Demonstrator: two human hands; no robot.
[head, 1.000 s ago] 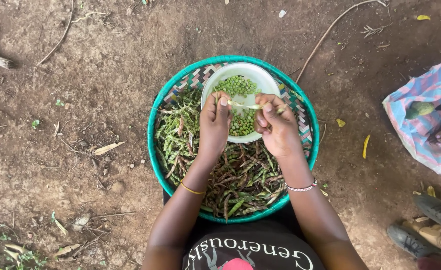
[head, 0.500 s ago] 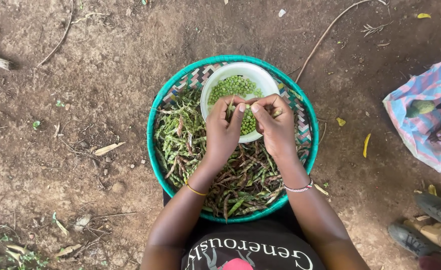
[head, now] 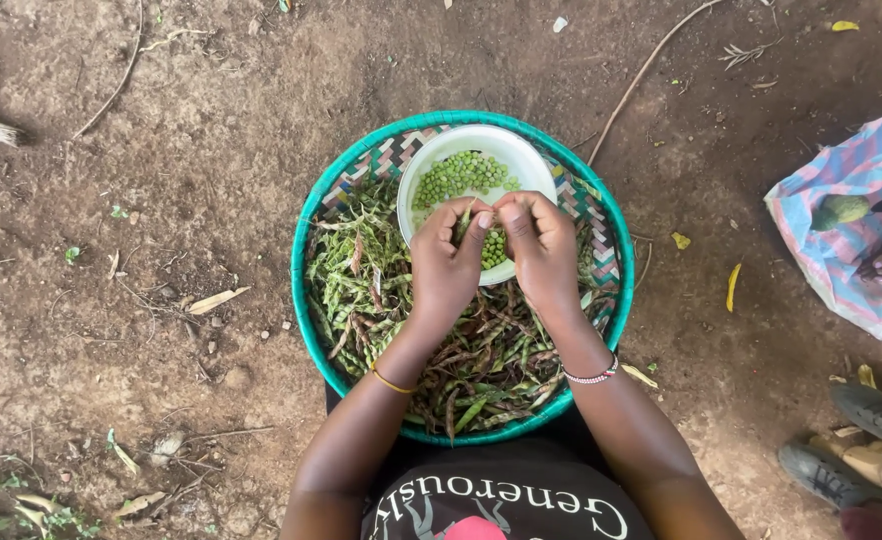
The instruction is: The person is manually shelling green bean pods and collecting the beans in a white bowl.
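Pod (head: 468, 222) pinched between both hands over white bowl (head: 473, 160).
Left hand (head: 448, 262) and right hand (head: 541, 248) clamp it; best split directly above the peas (head: 458, 177).

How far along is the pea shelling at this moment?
Done: shelled green peas cover the bottom of the white bowl. In hand: the left hand and right hand pinch one pod over the bowl. Left: a large heap of pods fills the green woven basket.
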